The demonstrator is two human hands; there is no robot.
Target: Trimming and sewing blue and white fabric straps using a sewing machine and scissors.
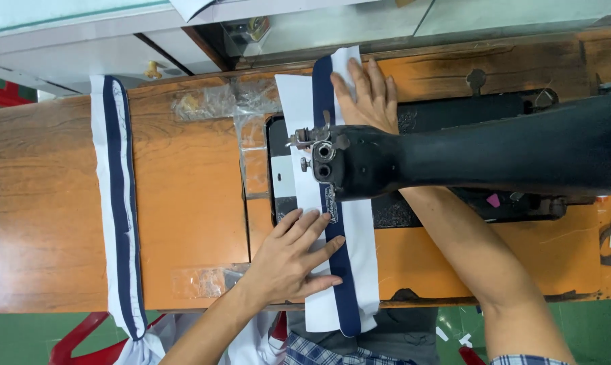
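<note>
Under the sewing machine head [346,162] lies my white strip with navy band [349,230], running from twelve to six. My left hand [295,257] presses flat, fingers spread, at six; my right hand [366,94] lies flat at twelve. The cloth looks soft, light, probably slippery. Bare table [190,196] lies toward nine, before a second strip [119,203].

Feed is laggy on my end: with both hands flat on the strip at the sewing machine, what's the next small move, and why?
Probably ease the white and navy strip onward under the sewing machine head. The left hand presses it flat in front, and the right hand lies on it behind, so it looks lined up.
</note>
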